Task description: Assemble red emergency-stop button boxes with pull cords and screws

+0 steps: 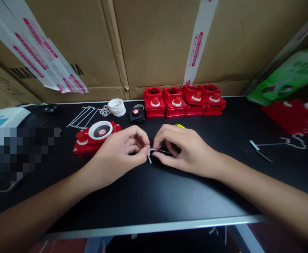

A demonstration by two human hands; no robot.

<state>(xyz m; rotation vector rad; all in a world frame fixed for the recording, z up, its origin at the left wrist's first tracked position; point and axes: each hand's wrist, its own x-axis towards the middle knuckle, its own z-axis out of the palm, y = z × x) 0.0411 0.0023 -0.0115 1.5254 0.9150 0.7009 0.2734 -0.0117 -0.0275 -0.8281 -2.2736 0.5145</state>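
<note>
My left hand (122,149) and my right hand (181,149) meet over the middle of the black table (148,196). Both pinch a small thin metal pin with a white cord (151,153) tied to its left end. The left fingers grip the cord end; the right fingers hold the pin's shaft. A red plastic unit with a white ring and black dial (96,136) lies just left of my left hand. A bit of yellow (179,125) peeks out behind my right hand.
Stacked red units (184,100) line the back by the cardboard wall. White rings (116,107), a black dial part (137,114) and metal pins (82,117) lie back left. Another pin with cord (275,144) and red parts (293,116) sit at right.
</note>
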